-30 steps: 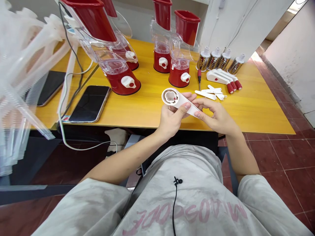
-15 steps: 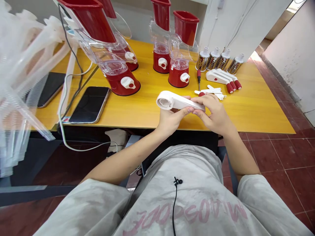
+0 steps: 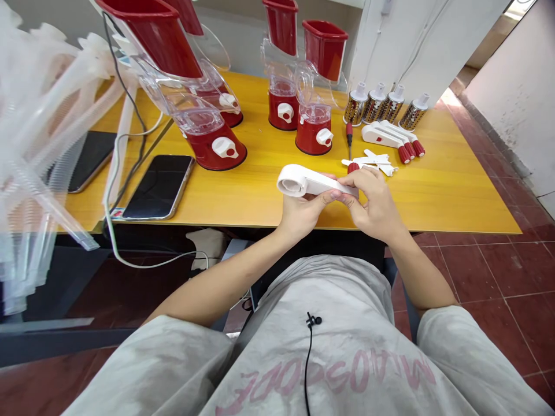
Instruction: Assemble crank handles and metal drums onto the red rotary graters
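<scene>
Surface (image 3: 455, 190): yellow, wood-grained, carrying everything below. No shift in its layout against the two earlier frames; only the view has tipped slightly.

Largest items: four red-and-clear grater bodies. The nearest grater body (image 3: 208, 124) stands left of centre, and another (image 3: 314, 124) stands just behind your hands. Two dark phones lie flat at left, the nearer phone (image 3: 158, 186) close to the front edge, with a white cable running beside it.

Mid-size: a row of four steel drums (image 3: 384, 107) at the back right. In front of them, finished crank handles (image 3: 390, 138) with red knobs, then small white strips (image 3: 377, 160) and a red-handled screwdriver (image 3: 349, 134).

Item in hand: white crank handle (image 3: 310, 182), held just above the front part of the surface. A second ago its round hub faced you, inner socket visible. It has since been rolled over; the hub now shows its smooth outer side, and a red knob (image 3: 352, 167) peeks out at the far end.

Your left hand (image 3: 303, 214): fingers closed under and around the middle of the handle, thumb on top. Your right hand (image 3: 377, 202): fingers pinched on the narrow end by the knob, moved slightly inward since the first frame.

Judgement: the flip suggests work has passed from the hub face to the knob end.
</scene>
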{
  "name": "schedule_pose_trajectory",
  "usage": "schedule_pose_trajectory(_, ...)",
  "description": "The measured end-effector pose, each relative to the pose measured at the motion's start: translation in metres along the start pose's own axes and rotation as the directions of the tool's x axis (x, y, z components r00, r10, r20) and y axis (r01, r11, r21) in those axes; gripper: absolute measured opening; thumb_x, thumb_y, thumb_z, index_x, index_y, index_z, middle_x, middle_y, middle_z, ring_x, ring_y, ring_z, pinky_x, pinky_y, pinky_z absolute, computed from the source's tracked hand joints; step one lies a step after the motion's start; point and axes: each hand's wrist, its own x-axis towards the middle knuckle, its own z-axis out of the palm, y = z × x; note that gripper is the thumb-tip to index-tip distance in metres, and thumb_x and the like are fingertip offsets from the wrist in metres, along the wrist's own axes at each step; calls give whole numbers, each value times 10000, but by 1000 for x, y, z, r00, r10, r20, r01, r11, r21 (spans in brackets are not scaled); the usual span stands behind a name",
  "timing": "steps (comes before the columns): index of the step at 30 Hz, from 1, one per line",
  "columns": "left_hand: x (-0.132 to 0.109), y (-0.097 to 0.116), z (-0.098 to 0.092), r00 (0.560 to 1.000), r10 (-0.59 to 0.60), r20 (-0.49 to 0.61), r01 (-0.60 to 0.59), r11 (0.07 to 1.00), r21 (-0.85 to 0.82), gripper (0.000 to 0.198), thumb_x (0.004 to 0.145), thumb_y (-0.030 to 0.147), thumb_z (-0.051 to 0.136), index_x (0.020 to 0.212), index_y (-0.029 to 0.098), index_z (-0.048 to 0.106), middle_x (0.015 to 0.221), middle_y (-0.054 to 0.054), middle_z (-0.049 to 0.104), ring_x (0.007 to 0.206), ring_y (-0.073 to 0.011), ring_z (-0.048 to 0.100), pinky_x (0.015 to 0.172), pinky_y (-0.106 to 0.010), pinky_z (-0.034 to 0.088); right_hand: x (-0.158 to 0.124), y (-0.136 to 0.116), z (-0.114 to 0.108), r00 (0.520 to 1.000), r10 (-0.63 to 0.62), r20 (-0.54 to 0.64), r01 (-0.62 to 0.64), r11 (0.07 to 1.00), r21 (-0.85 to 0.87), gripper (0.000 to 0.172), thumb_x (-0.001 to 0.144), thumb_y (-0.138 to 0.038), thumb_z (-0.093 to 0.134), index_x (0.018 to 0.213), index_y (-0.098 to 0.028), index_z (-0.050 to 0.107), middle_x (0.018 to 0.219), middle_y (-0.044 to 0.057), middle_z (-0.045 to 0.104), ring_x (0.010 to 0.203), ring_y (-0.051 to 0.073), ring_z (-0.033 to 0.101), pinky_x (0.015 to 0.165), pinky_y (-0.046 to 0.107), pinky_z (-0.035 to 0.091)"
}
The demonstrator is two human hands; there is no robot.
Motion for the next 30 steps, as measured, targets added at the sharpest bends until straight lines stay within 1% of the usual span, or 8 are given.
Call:
schedule_pose_trajectory(5,8,8,0,995,-78,57,85,985,-152,688,722,684,1121,1136,196,870,1060,-66,880,901,-192,840,889,-326,727,4,-8,-5,985,164,56,-172,957,235,353,1194,-588,656,1232,-261,782,1074,42,820,920,228,746,1108,520,592)
schedule_pose_trajectory(9,9,11,-2,987,-83,140,119,954,-277,727,659,603,1179,1187,243,833,1031,-22,828,757,-117,738,723,-242,657,10,-13,-17,880,438,185,-456,666,591,522,1119,-798,695,1283,-303,710,773,-38,652,593,157,589,560,298,542)
schedule_pose_trajectory(13,10,7,-1,982,-118,146,158,938,-309,715,608,499,1218,1139,249,810,1108,-28,860,802,-117,742,726,-241,630,14,-10,-25,815,463,349,-558,465,687,619,1076,-897,670,1211,-295,622,715,-81,588,490,122,533,506,291,595)
schedule_pose_trajectory(18,15,-3,-9,991,-118,59,129,963,-238,665,628,535,1204,1010,212,766,1006,-12,848,912,-153,809,894,-292,671,11,2,-35,883,322,341,-464,700,542,623,968,-721,937,1333,-272,705,1137,36,765,785,158,727,721,338,683)
schedule_pose_trajectory(21,20,-7,-17,989,-61,132,73,994,-87,727,614,552,1206,1078,219,755,1127,-57,864,1013,-200,835,953,-332,678,8,12,-37,958,244,148,-277,920,278,333,988,-457,931,1215,-250,800,1217,76,798,948,228,734,801,383,648)
schedule_pose_trajectory(24,26,-8,-23,988,101,119,-115,986,124,921,654,685,1155,1350,275,712,1313,-106,833,1152,-261,827,1032,-398,672,8,21,-34,988,145,48,-147,988,46,145,1016,-303,825,1147,-243,814,1183,93,840,1074,302,767,925,464,640)
schedule_pose_trajectory(27,30,-3,-30,939,311,150,-345,847,404,929,742,799,1060,1457,307,727,1531,-149,750,1401,-350,736,1218,-514,600,7,27,-28,996,86,39,-85,996,-31,116,1027,-282,807,1135,-242,801,1171,99,846,1115,326,782,1001,502,626)
schedule_pose_trajectory(30,33,-2,-37,883,340,323,-469,668,578,565,943,750,925,1260,286,862,1427,-141,809,1366,-371,725,1251,-571,547,6,31,-22,997,51,51,-49,998,-40,108,1041,-313,818,1118,-247,781,1200,106,831,1165,339,773,1031,510,620)
